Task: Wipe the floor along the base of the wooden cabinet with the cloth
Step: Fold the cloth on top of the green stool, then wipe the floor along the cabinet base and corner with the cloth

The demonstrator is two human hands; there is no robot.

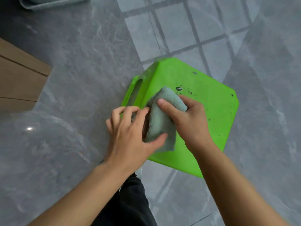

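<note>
A folded pale green cloth [160,121] is held between both hands over a bright green dustpan [211,115]. My right hand [187,118] grips the cloth's upper part, thumb across its front. My left hand [130,136] pinches the lower fold with thumb and fingers. Dark crumbs of dirt lie on the dustpan near the cloth's top. The wooden cabinet [19,79] shows at the left edge, its base meeting the grey marble floor [78,66], well to the left of the hands.
A pale grey-green mat or tray edge [53,2] lies at the top left. A window's light grid falls on the floor at top right. My dark trouser leg [130,201] is below the hands.
</note>
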